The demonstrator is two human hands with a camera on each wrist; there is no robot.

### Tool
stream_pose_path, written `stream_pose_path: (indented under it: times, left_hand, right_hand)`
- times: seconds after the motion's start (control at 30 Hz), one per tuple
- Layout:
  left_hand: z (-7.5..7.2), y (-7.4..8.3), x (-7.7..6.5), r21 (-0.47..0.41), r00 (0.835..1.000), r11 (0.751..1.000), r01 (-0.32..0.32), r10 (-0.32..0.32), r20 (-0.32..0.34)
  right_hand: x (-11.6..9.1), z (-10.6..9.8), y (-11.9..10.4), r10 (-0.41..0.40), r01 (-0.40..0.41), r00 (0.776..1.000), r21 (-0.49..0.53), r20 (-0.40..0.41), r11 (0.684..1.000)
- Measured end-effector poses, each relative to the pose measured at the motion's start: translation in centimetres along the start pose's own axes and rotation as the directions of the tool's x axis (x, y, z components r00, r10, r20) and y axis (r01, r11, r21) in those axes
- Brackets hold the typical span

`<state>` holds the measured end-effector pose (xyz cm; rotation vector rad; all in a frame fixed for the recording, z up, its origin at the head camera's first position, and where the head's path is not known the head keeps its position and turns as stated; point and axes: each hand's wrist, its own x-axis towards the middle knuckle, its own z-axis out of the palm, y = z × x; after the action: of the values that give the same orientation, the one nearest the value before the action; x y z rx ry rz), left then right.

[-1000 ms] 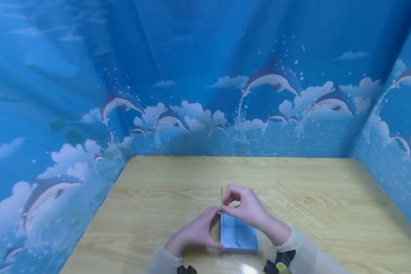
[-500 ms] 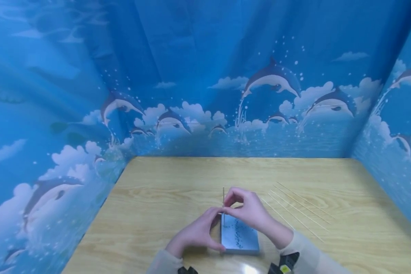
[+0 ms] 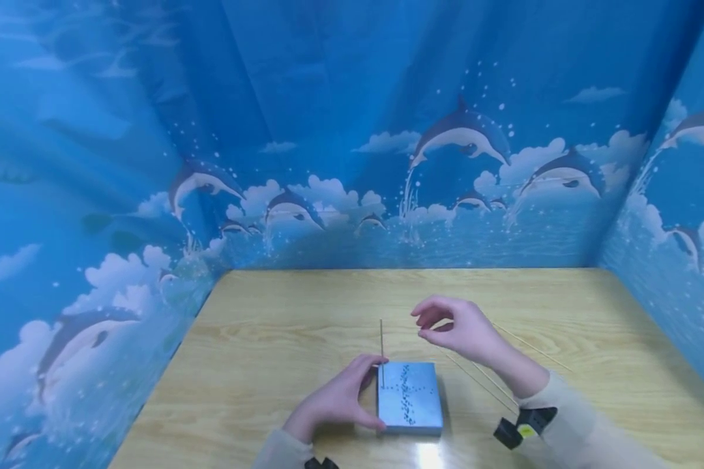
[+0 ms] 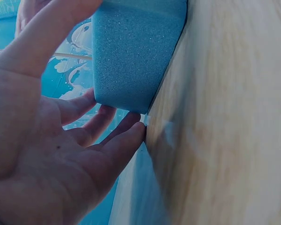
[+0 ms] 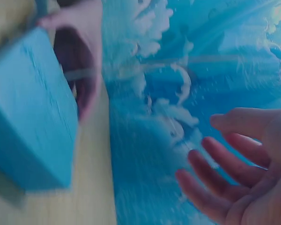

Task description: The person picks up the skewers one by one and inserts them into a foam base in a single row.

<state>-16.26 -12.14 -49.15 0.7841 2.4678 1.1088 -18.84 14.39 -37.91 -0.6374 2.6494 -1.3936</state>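
Note:
A light blue foam block, its top dotted with small holes, lies on the table. One thin wooden stick stands upright in the block near its left edge. My left hand grips the block from the left, thumb at the front corner and fingers at the back. In the left wrist view, fingertips touch the end of the foam block. My right hand hovers behind and right of the block, fingers loosely bent and holding nothing. The right wrist view shows that hand apart from the foam block.
Several thin wooden sticks lie on the wood-grain table to the right, partly hidden under my right forearm. A blue curtain printed with dolphins surrounds the table at the back and sides.
My right hand has let go of the upright stick and moved right and away from the block. The stick stays standing. My left hand keeps its hold on the block.

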Motion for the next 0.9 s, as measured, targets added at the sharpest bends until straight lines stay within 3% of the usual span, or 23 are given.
stream_pose_path:
  times: [0.17,0.4,0.9]
  left_hand:
    - [0.4,-0.1,-0.2,-0.02,0.999,0.999,0.039,-0.039,0.01]
    - [0.7,0.0,-0.6,-0.028,0.999,0.999,0.044,-0.044,0.001]
    - [0.2,0.2,0.1,-0.034,0.999,0.999,0.04,-0.04,-0.001]
  right_hand:
    - [-0.5,-2.9,1.2,0.033,-0.029,0.999,-0.137,0.027,0.99]
    - [-1.1,-5.5,3.1,0.069,-0.053,0.996,-0.249,0.055,0.967]
    - [-0.9,-11.3,7.2,0.261,-0.225,0.959,-0.263,0.109,0.938]
